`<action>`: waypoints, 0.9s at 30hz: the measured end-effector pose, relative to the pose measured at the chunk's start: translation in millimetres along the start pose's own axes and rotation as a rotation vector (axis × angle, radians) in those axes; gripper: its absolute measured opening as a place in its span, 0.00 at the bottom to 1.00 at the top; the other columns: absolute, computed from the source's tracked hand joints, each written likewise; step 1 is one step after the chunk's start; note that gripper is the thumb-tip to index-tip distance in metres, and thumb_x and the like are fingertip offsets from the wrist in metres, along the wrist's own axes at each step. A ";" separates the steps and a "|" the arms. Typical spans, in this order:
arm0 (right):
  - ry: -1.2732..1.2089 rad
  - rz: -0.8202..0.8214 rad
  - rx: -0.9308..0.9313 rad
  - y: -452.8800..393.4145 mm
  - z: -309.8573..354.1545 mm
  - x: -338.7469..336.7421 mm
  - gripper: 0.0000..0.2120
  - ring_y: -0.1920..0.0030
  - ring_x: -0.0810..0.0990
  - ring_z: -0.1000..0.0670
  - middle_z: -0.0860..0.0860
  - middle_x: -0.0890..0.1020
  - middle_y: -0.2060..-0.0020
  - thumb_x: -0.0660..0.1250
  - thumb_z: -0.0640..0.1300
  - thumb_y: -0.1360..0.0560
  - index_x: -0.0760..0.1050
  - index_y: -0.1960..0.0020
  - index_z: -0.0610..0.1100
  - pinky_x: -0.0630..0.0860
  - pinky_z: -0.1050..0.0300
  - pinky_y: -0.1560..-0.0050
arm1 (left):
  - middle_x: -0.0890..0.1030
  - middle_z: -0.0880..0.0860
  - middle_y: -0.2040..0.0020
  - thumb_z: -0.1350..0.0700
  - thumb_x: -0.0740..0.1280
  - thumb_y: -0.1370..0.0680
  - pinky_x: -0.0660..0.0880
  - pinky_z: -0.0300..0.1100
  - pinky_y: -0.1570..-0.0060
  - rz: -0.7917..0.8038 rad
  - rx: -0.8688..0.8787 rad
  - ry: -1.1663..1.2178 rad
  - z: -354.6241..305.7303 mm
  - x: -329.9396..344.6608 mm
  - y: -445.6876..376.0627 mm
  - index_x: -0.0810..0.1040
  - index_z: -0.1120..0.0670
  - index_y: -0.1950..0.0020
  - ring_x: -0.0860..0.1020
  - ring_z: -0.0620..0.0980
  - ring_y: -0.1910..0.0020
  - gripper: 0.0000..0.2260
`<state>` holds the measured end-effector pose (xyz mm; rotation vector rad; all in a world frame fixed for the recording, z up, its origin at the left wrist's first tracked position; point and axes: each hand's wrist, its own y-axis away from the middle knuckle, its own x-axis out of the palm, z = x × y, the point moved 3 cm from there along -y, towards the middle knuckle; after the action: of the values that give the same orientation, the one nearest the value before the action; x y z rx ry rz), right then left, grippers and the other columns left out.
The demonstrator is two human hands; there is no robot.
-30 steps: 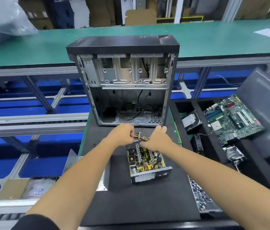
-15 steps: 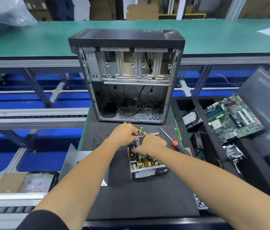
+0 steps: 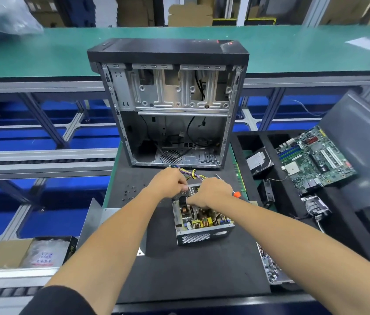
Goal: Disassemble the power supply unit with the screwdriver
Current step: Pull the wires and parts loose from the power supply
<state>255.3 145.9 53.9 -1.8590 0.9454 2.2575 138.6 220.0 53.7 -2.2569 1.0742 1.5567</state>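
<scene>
The power supply unit (image 3: 204, 236) lies open on a black mat (image 3: 191, 273), its circuit board (image 3: 204, 220) exposed. My left hand (image 3: 168, 184) grips the unit's far left edge by the perforated wall. My right hand (image 3: 211, 194) reaches in from the far right, its fingers curled down onto the board. A bundle of coloured wires (image 3: 193, 174) sticks out just beyond both hands. The screwdriver (image 3: 236, 194), with an orange collar, lies on the mat behind my right hand, which covers part of it.
An empty computer case (image 3: 168, 110) stands upright just beyond the unit. Loose screws (image 3: 129, 192) lie on the mat to the left, with a metal cover plate (image 3: 93, 214) beside it. To the right are a motherboard (image 3: 316, 158), a hard drive (image 3: 259, 161) and a parts tray (image 3: 270, 267).
Both hands have left the wire bundle and settled on the far end of the open unit. My right hand moved onto the board, uncovering the screwdriver behind it.
</scene>
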 end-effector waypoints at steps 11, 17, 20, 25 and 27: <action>0.021 0.027 -0.026 -6.0 -10.6 -5.8 0.23 0.67 0.76 0.51 0.53 0.78 0.65 0.64 0.65 0.41 0.74 0.62 0.46 0.68 0.61 0.70 | 0.85 0.47 0.56 0.54 0.71 0.25 0.78 0.47 0.48 0.018 -0.020 0.021 2.1 -0.1 -5.7 0.86 0.51 0.52 0.80 0.46 0.55 0.05; 0.040 0.005 0.020 -8.1 -17.7 -7.8 0.24 0.69 0.73 0.52 0.53 0.76 0.65 0.65 0.67 0.41 0.71 0.63 0.46 0.65 0.60 0.72 | 0.85 0.48 0.57 0.53 0.71 0.25 0.77 0.46 0.49 0.015 -0.013 -0.025 -0.1 0.4 -6.5 0.85 0.52 0.52 0.80 0.48 0.55 0.05; 0.050 0.004 0.016 -9.3 -19.0 -8.3 0.24 0.68 0.73 0.51 0.53 0.75 0.65 0.66 0.67 0.41 0.70 0.63 0.46 0.67 0.59 0.69 | 0.85 0.49 0.58 0.53 0.71 0.25 0.76 0.44 0.53 -0.001 -0.001 -0.051 -2.0 2.3 -6.4 0.85 0.53 0.53 0.80 0.48 0.56 0.06; 0.033 -0.001 -0.002 -7.2 -17.9 -7.3 0.25 0.65 0.76 0.50 0.53 0.76 0.65 0.65 0.68 0.40 0.71 0.61 0.46 0.68 0.60 0.70 | 0.84 0.49 0.59 0.54 0.70 0.25 0.70 0.40 0.59 -0.021 0.031 -0.073 -3.9 4.5 -5.4 0.85 0.53 0.54 0.78 0.46 0.61 0.05; 0.014 0.007 -0.019 -6.8 -16.0 -6.1 0.27 0.63 0.77 0.49 0.52 0.75 0.65 0.64 0.69 0.39 0.71 0.59 0.45 0.69 0.59 0.68 | 0.84 0.49 0.61 0.54 0.70 0.25 0.71 0.42 0.59 -0.007 0.042 -0.107 -5.9 4.4 -5.7 0.85 0.54 0.55 0.78 0.47 0.61 0.06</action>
<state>273.7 145.5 55.4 -1.8844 0.9374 2.2678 147.5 219.0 51.0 -2.1220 1.0597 1.6160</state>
